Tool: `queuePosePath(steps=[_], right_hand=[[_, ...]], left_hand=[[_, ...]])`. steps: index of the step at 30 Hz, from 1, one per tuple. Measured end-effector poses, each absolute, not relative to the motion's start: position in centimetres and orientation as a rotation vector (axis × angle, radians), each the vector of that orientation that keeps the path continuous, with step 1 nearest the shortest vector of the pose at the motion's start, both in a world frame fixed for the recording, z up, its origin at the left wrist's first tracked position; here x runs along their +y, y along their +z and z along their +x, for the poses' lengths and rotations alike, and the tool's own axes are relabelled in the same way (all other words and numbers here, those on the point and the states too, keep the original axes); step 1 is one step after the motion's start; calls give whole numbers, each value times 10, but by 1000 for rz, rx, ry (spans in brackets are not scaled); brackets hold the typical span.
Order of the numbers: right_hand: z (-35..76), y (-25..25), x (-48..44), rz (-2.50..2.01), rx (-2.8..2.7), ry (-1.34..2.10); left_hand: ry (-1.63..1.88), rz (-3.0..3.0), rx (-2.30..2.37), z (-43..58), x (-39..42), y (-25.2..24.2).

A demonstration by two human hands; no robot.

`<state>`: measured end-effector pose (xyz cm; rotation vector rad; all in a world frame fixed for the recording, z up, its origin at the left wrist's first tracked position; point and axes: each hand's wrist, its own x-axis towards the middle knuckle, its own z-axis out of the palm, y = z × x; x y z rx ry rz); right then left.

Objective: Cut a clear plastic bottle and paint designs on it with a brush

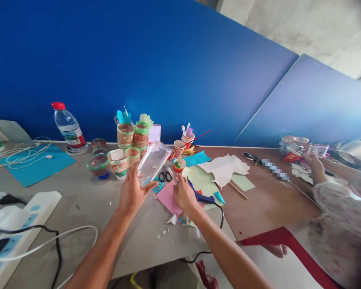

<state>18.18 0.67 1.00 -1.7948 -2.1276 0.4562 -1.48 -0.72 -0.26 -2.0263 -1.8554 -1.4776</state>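
My left hand grips a clear plastic container by its near left side, thumb on one side and fingers on the other. The container is tilted over the table. My right hand is closed on a slim light-coloured stick, whose exact kind I cannot make out. Under that hand lies a pink paper sheet. Just right of it rests a glue gun with a dark blue handle. Black-handled scissors lie between my hands, and a small decorated paper cup stands beyond.
Stacked decorated cups and a green-rimmed bowl stand left, near a water bottle. White paper lies right. A power strip with cables is front left. At right, another person's hand holds something.
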Motion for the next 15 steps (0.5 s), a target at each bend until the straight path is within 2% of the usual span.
queuePosePath(steps=[9, 15], right_hand=[[167, 3, 19, -2060, -2191, 231], [163, 0, 19, -2098, -2230, 124]], left_hand=[[-2061, -2104, -2132, -5, -10, 16], [-2219, -2238, -2153, -8, -14, 16]])
